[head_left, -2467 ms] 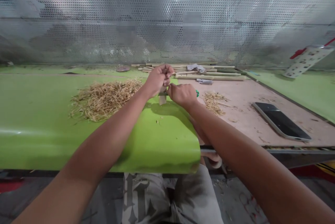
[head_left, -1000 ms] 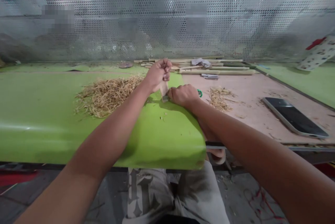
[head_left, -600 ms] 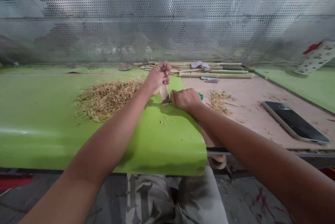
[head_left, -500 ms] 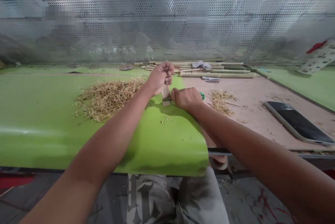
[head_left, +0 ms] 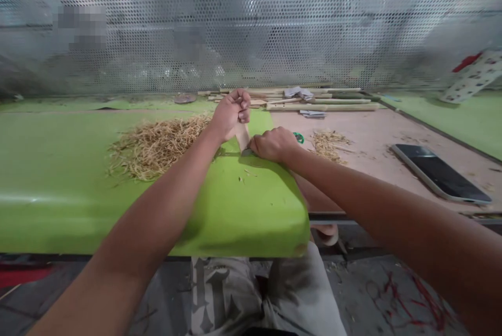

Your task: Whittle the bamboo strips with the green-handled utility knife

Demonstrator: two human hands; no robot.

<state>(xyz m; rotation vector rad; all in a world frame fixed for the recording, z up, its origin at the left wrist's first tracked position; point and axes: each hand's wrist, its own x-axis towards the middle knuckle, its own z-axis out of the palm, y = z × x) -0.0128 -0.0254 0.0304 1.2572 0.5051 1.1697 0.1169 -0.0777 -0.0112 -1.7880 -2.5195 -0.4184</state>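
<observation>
My left hand point(head_left: 232, 115) is closed, its fingers curled, above the green sheet point(head_left: 243, 210). A flat tan strip point(head_left: 242, 136) comes out beneath it and slants down toward my right hand. I cannot tell whether the strip is wood, bamboo or paper. My right hand point(head_left: 273, 143) is closed, knuckles up, on a small dark blade point(head_left: 247, 152) that touches the strip's near end. The blade's handle is hidden in the fist. A few pale scraps lie on the sheet just nearer than the blade.
Left of my hands lies a heap of thin tan shavings point(head_left: 157, 147); a smaller pile point(head_left: 329, 145) is at right. Bamboo sticks point(head_left: 325, 108) lie along the back, before a perforated metal screen point(head_left: 251, 22). A green ring-shaped thing point(head_left: 298, 137) and a phone point(head_left: 441, 174) are at right.
The piece of strip that showed on the near side of the blade no longer shows there. Both hands sit slightly further left in view, and the view itself has shifted a little.
</observation>
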